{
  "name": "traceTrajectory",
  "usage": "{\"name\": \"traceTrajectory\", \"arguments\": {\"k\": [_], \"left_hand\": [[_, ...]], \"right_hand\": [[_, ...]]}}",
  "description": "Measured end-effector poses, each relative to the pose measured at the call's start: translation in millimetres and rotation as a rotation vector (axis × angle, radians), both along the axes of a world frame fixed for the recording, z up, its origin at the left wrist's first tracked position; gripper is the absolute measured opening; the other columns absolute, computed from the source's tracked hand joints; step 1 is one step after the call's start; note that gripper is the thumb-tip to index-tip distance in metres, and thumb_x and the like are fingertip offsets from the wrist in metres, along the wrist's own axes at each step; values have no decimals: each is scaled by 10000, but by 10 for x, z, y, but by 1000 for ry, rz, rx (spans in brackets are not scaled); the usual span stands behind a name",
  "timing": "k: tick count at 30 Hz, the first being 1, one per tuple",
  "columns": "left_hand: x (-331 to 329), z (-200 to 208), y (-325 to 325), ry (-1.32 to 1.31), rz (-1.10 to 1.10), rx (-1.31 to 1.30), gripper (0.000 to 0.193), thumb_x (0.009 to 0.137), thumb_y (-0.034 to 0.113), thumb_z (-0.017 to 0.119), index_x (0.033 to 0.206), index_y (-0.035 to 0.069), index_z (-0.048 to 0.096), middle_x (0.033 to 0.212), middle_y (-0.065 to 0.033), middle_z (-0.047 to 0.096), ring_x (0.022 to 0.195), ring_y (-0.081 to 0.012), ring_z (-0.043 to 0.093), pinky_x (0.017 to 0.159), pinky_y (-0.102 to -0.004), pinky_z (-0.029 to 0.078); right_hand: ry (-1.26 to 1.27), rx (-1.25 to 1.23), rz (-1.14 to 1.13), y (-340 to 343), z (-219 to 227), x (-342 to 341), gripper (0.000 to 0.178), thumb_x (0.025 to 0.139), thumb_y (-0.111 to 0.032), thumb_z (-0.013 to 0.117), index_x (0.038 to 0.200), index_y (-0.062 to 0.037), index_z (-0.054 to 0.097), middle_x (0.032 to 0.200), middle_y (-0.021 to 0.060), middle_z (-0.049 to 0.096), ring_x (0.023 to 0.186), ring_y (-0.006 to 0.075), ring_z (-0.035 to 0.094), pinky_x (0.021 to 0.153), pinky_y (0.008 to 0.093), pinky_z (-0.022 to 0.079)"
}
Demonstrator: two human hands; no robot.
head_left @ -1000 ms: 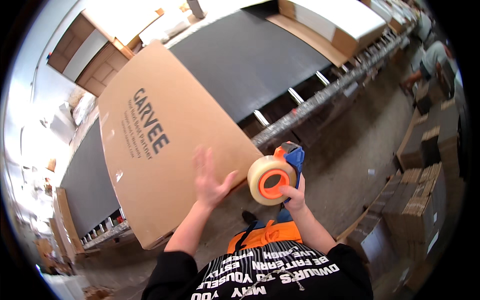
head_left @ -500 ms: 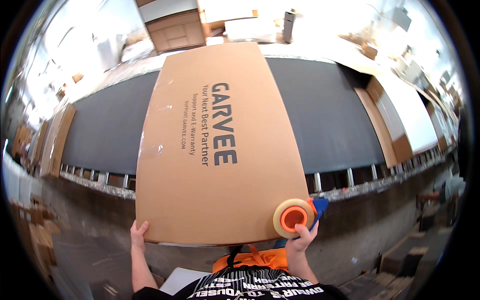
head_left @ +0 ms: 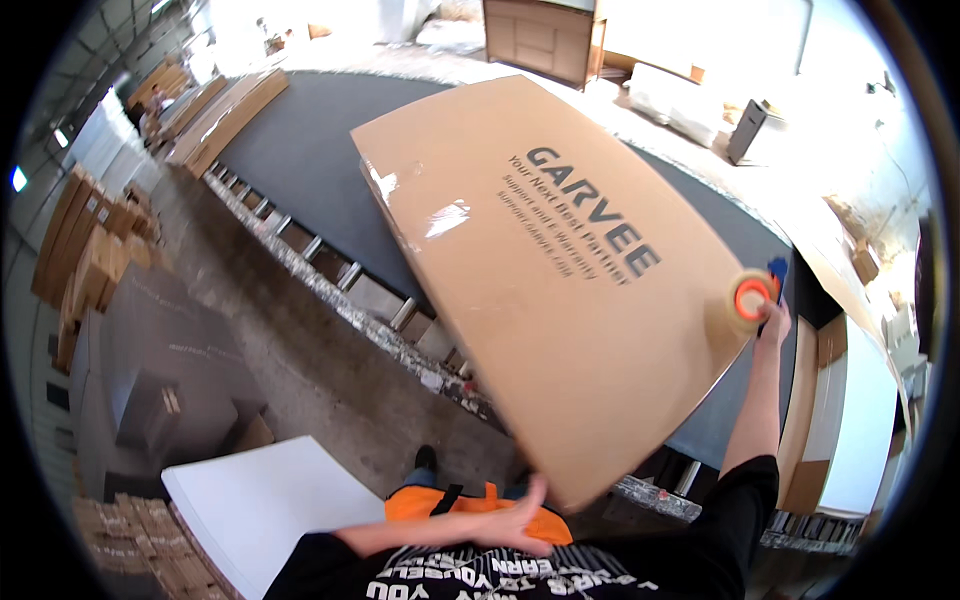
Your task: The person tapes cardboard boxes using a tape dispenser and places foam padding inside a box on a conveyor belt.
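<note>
A large flat brown carton [head_left: 560,300] with dark print and shiny clear tape along its left side lies slantwise across the dark conveyor belt [head_left: 330,140]. Its near corner juts past the roller edge toward my body. My right hand [head_left: 772,322], at the carton's right side, is closed on a tape dispenser with an orange hub, a roll of tape [head_left: 742,312] and a blue part. My left hand [head_left: 515,518] is at the near corner, thumb up and fingers stretched out. Whether its palm presses on the cardboard, I cannot tell.
Metal rollers [head_left: 348,275] line the conveyor's near edge. Long cartons [head_left: 228,120] sit at the belt's far left, and an opened carton with a white panel [head_left: 858,420] at the right. A white board [head_left: 275,500] and stacked cartons [head_left: 110,265] stand at the left.
The carton has turned on the belt, its near end swinging right. My right hand has moved right and farther away with the tape dispenser. My left hand's fingers have opened at the near corner.
</note>
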State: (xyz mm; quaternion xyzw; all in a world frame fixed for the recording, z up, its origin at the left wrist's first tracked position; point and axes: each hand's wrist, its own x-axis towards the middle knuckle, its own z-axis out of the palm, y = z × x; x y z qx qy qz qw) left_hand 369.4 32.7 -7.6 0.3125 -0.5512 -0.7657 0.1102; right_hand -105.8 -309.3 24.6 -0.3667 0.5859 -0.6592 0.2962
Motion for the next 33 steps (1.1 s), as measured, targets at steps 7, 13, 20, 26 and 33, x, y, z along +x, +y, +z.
{"name": "traceTrajectory", "arguments": {"k": [7, 13, 20, 26, 33], "left_hand": [[50, -136, -779, -120, 239, -456, 643, 871, 371, 733, 1381, 42, 521, 1342, -163, 594, 1212, -247, 594, 1040, -345, 452], [1695, -281, -1594, -29, 1181, -270, 413, 907, 187, 710, 1260, 10, 591, 1203, -102, 646, 1090, -168, 621, 917, -298, 517], [3621, -384, -3401, -343, 1500, -418, 1069, 856, 618, 640, 1481, -128, 196, 1517, -279, 326, 1420, -334, 320, 1158, -368, 268], [4040, -248, -4191, -710, 1691, -308, 679, 738, 562, 771, 988, -68, 722, 1044, -194, 721, 971, -295, 678, 886, -397, 498], [4207, -458, -4189, -367, 1606, -377, 627, 866, 458, 713, 1110, -118, 664, 1074, -156, 694, 932, -215, 646, 847, -344, 498]], "right_hand": [[-419, 101, 512, -7, -148, 2074, 536, 611, -24, 551, 1137, 50, 623, 972, 91, 663, 869, 176, 628, 825, 299, 501], [-261, 269, 496, 307, 259, 2957, 548, 638, -39, 585, 1176, 63, 616, 1005, 88, 676, 937, 192, 639, 874, 293, 493], [-101, 223, -180, 967, -21, 2931, 575, 953, -291, 577, 1417, 18, 436, 1417, 147, 479, 1296, 235, 456, 1111, 382, 341], [747, 882, -996, 2247, -409, 2545, 766, 870, -469, 634, 1438, -8, 409, 1473, 237, 395, 1345, 403, 375, 1121, 473, 294], [561, 855, -1139, 2146, -732, 2457, 737, 814, -450, 675, 1432, -109, 462, 1539, 214, 275, 1393, 395, 313, 1124, 516, 260]]}}
